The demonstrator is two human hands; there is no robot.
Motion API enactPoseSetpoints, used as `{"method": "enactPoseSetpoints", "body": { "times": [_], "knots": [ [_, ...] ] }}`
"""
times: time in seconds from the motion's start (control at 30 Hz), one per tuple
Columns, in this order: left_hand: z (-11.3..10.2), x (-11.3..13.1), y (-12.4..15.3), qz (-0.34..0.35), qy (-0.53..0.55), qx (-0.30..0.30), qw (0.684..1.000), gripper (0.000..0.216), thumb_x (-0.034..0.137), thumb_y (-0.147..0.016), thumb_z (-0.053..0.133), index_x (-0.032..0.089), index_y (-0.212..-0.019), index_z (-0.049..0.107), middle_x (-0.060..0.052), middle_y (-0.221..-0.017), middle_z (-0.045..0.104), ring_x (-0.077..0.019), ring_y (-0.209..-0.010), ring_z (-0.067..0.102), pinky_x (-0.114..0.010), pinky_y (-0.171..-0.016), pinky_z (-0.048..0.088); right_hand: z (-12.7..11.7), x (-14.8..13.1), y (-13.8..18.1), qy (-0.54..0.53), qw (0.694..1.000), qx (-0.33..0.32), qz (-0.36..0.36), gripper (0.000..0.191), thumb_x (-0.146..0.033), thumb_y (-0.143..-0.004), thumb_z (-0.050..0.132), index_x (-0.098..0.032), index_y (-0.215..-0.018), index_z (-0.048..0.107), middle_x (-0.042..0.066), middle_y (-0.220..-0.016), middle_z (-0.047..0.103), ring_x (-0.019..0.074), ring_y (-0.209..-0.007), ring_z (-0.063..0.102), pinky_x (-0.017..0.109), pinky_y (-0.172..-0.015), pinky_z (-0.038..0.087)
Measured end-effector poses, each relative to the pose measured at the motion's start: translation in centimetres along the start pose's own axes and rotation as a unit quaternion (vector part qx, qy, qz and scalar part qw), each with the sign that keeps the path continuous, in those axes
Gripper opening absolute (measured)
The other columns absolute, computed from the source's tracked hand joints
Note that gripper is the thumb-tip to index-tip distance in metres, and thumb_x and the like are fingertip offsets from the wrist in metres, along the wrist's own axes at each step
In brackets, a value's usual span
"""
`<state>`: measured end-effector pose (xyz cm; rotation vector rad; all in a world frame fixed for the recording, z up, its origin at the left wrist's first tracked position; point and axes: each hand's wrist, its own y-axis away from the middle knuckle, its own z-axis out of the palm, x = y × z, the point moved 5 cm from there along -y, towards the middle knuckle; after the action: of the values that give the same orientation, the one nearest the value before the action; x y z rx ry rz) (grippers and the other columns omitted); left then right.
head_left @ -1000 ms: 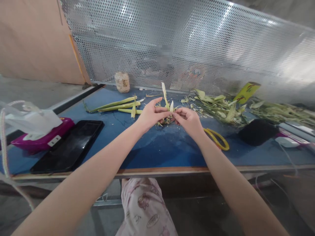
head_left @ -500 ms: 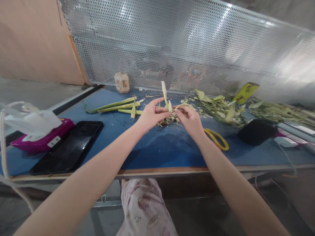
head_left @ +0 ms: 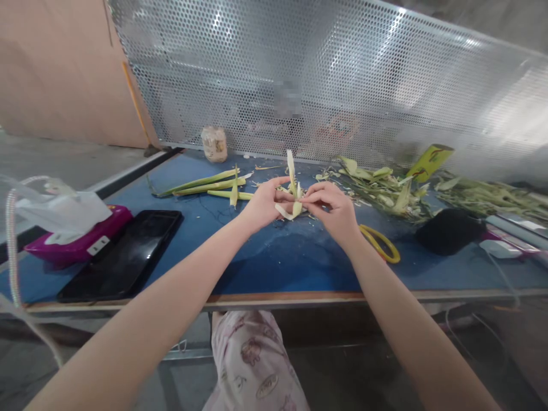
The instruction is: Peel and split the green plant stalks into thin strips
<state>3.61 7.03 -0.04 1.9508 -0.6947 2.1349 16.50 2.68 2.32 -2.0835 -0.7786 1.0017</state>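
Over the middle of the blue table (head_left: 274, 262), both my hands meet on a small pale green husked stalk (head_left: 293, 181). My left hand (head_left: 264, 201) pinches its lower part, with one leaf sticking up above the fingers. My right hand (head_left: 333, 209) pinches a pale husk strip that curls down between the two hands. Small scraps of husk lie on the table right under the hands.
Several long green stalks (head_left: 205, 184) lie at the back left. A heap of peeled husks (head_left: 385, 188) spreads to the back right. Yellow-handled scissors (head_left: 380, 242) rest beside my right wrist. A black tablet (head_left: 124, 251), a magenta box (head_left: 77, 242) and a jar (head_left: 214, 144) stand left; a perforated metal screen behind.
My right hand has come back in against my left and a husk strip now curls down between them. The camera shifted slightly.
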Motion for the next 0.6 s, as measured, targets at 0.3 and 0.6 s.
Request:
{"method": "enactPoseSetpoints", "body": {
  "times": [0.3,0.6],
  "knots": [
    [1.1,0.3,0.4,0.02,-0.038,-0.058,0.997,0.102,0.006,-0.054,0.072,0.011,-0.136,0.012,0.0,-0.064,0.063,-0.008,-0.054,0.052,-0.024,-0.057,0.042,0.3,1.9,0.1,-0.019,0.996,-0.008,0.09,0.004,-0.019,-0.067,0.065,-0.018,-0.065,0.061,0.001,-0.07,0.057,0.0123,-0.065,0.052,0.025,-0.056,0.04],
    [1.0,0.8,0.5,0.03,-0.007,-0.019,0.999,0.069,0.021,-0.074,0.057,0.015,-0.134,0.024,0.003,-0.054,0.052,-0.0066,-0.039,0.041,-0.021,-0.04,0.036,0.4,2.1,0.2,-0.173,0.963,-0.028,0.204,0.012,-0.028,-0.069,0.061,-0.018,-0.076,0.059,0.001,-0.07,0.06,0.0116,-0.061,0.055,0.026,-0.057,0.045]
  ]
}}
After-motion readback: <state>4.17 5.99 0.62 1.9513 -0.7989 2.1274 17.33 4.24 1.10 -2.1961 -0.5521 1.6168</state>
